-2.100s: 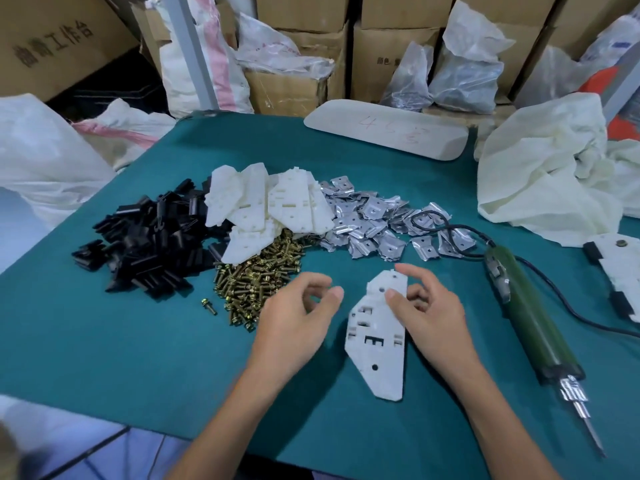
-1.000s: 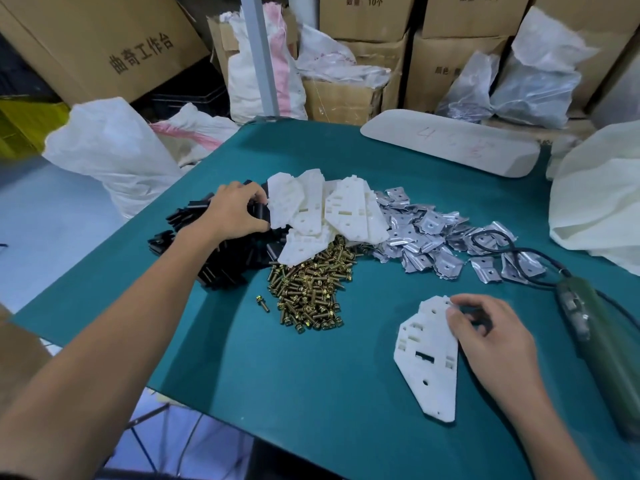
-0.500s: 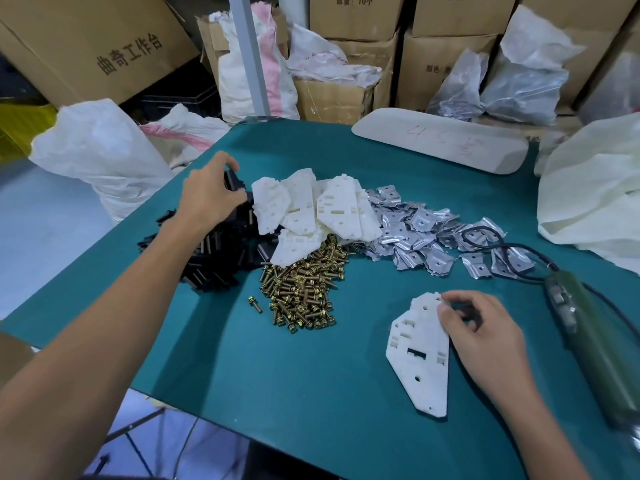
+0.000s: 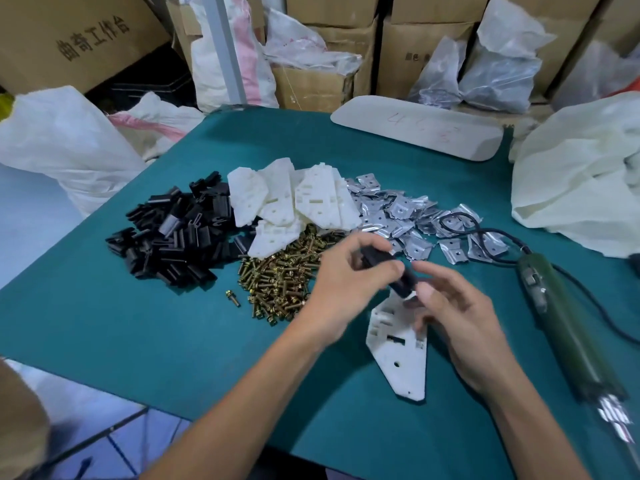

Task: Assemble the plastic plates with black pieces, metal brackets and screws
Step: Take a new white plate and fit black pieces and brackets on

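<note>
— The left hand [image 4: 346,278] is pinching a black piece [image 4: 398,275] between thumb and fingers at the centre of the frame. It's held just over the top end of the plate [image 4: 398,355], which lies flat on the table [image 4: 156,323].

— And the right hand [image 4: 460,320]?

— Close beside it, fingers half curled, thumb at the piece's lower end. It's blurred, so I can't tell if it grips or only touches.

— How would you fit that piece well?

— I'd keep the plate flat and steady it with the right hand. Then line the piece's slot square with the plate's edge and push straight on without twisting. The screws [image 4: 284,275] and brackets [image 4: 398,216] lie near, above the hands, for afterwards.

— Anything you can't see?

— The plate's top end sits behind the fingers, so the edge it must meet is hidden. The left hand may hold one piece or two; I can't say. The screwdriver [image 4: 561,327] runs off the frame's lower right, so its tip is cut off.
</note>
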